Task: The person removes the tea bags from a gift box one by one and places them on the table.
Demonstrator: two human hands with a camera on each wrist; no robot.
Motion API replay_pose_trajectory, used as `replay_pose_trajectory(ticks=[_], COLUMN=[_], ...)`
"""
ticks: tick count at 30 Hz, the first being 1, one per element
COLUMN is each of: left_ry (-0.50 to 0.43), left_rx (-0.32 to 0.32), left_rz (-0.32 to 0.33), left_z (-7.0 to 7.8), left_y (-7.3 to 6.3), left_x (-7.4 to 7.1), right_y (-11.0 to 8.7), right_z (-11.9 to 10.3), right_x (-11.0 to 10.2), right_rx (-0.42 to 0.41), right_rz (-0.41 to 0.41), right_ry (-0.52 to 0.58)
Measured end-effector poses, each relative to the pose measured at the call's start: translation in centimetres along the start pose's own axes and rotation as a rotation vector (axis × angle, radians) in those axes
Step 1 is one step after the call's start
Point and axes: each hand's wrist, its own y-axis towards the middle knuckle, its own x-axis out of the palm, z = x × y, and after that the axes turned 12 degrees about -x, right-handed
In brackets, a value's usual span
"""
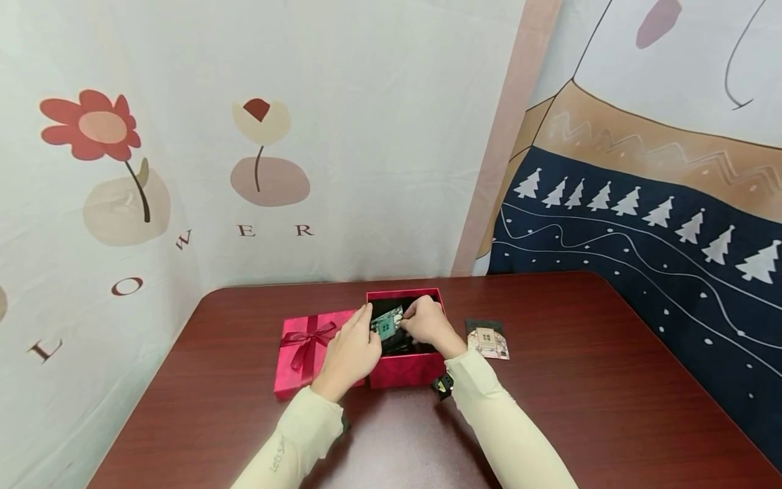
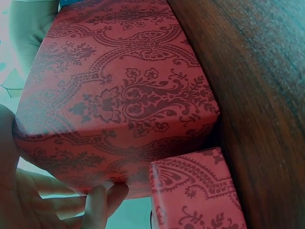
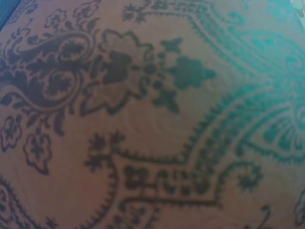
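Note:
A red gift box [image 1: 406, 372] stands uncovered on the table, its inside dark. My left hand [image 1: 351, 350] holds its left wall, the thumb over the rim; in the left wrist view bent fingers [image 2: 95, 205] lie against the patterned outside [image 2: 128, 90]. Over the box's interior, my right hand [image 1: 427, 322] pinches a small teal card-like packet [image 1: 387, 326] with a window print by its right edge. Dark items partly show beneath it in the box. The right wrist view holds only the blurred patterned box wall [image 3: 143, 119], with that hand out of sight.
The red lid [image 1: 293, 373] with a ribbon bow lies left of the box, partly behind my left hand. A beige-and-dark packet [image 1: 487, 339] with a window print lies to the right. Near my right sleeve is a small black item [image 1: 442, 386] on the brown table [image 1: 586, 380].

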Motion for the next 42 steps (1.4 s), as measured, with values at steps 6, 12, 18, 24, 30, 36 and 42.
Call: replay_pose_trajectory(ticks=[6,12,18,24,30,36,42], left_ry=[0.001,-0.003,-0.018,-0.025,-0.031,-0.034,-0.030], left_rx=[-0.002,-0.020,-0.030,-0.036,-0.033,-0.042,-0.032], left_rz=[0.004,0.003,-0.003,0.005,0.011,0.001,0.003], left_z=[0.0,0.0,0.1,0.0,0.0,-0.1,-0.1], left_y=[0.0,0.0,-0.1,-0.1,0.0,0.1,0.3], left_x=[0.1,0.1,0.3,0.3,0.4,0.3,0.5], right_y=[-0.2,-0.7,-2.2,-4.3,-6.4,-8.1,-9.7], right_z=[-0.3,-0.7,-0.6,0.6,2.9,5.3,7.6], right_x=[-0.2,-1.2,-3.7,-7.7,-12.2,-15.6,-17.7], right_rx=[0.001,-0.006,-0.029,-0.007,0.017,0.054,0.118], right_rz=[0.032,0.070,0.113,0.135,0.176,0.211,0.228], right_ry=[0.067,0.105,0.155,0.256,0.283,0.282,0.274])
